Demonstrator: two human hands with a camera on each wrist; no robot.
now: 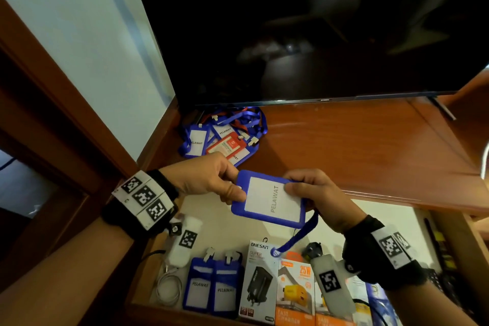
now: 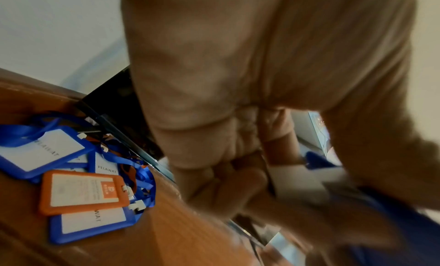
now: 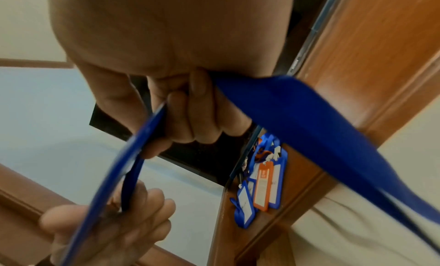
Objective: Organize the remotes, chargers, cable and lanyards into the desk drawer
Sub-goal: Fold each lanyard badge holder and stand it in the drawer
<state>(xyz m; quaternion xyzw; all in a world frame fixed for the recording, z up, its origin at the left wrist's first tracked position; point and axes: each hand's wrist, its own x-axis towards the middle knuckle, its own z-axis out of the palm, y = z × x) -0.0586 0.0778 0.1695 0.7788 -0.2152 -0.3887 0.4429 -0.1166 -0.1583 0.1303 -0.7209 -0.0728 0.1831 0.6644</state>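
A blue badge holder (image 1: 270, 198) with a white PELAWAT card hangs in the air above the open drawer (image 1: 232, 222). My left hand (image 1: 236, 182) pinches its left edge. My right hand (image 1: 291, 189) grips its right edge, thumb on the card. In the right wrist view the holder (image 3: 133, 157) shows edge-on, and its blue strap (image 3: 309, 128) runs out from under my curled fingers. The strap's loop (image 1: 293, 239) dangles over the charger boxes. A pile of blue and orange lanyards (image 1: 225, 137) (image 2: 83, 185) lies on the desk top by the wall.
In the drawer lie two blue badge holders (image 1: 211, 291), a black charger box (image 1: 258, 278), an orange charger box (image 1: 295, 291) and a coiled white cable (image 1: 169, 288). A dark remote (image 1: 439, 259) lies at the drawer's right side. A television (image 1: 291, 34) stands on the wooden desk top (image 1: 357, 145).
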